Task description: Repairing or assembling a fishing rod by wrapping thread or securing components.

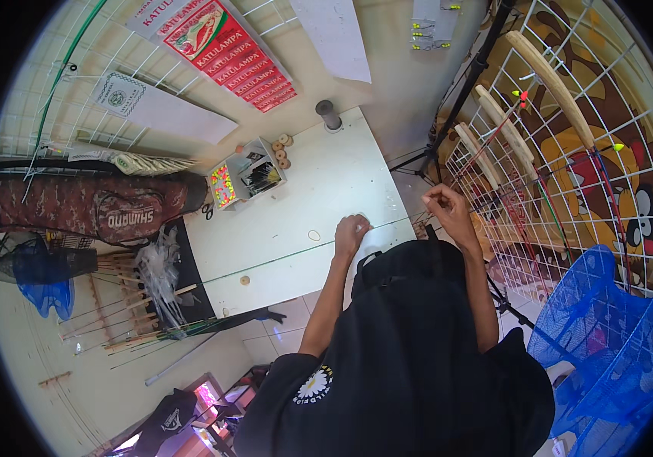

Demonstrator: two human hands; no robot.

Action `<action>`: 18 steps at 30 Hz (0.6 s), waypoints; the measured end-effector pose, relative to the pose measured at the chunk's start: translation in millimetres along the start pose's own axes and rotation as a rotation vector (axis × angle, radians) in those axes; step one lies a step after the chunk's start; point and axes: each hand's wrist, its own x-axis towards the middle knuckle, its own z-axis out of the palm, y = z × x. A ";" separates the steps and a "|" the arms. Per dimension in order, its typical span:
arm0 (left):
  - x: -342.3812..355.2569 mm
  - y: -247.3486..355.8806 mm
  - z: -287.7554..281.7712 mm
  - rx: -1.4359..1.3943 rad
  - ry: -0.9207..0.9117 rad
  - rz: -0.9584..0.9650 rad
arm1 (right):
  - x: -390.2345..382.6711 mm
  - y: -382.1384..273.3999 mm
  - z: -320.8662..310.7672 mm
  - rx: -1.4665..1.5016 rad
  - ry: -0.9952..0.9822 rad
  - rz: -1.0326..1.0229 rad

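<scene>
A thin green fishing rod (281, 260) lies slantwise over the near part of a white table (319, 183). Its pale handle (186, 289) reaches past the table's left edge. My left hand (352, 232) is closed around the slim part of the rod, near the table's front right. To the right, past the table's corner, my right hand (451, 212) is raised with thumb and fingertips pinched together. Whatever sits in that pinch is too fine to make out. A small cork ring (245, 280) and a pale oval piece (313, 235) lie on the table.
On the table's far side stand a box of bright beads (223, 187), an organizer (265, 169), cork rings (282, 152) and a grey cylinder (328, 116). Scissors (208, 211) lie by the left edge. At right, a wire rack (563, 152) holds rods beside blue nets (608, 343).
</scene>
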 end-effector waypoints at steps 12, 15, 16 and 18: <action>19.6 24.6 16.5 -0.016 -0.114 0.199 | -0.8 2.5 -2.5 -0.036 0.038 -0.028; 20.2 25.4 20.6 0.023 -0.094 0.202 | -1.7 -0.3 -2.5 -0.029 0.053 -0.011; 20.2 23.5 20.9 0.027 -0.088 0.200 | -2.0 -2.1 -2.4 -0.056 0.067 -0.007; 18.8 22.9 22.3 0.027 -0.084 0.199 | -2.8 -1.3 -4.8 -0.086 0.084 -0.001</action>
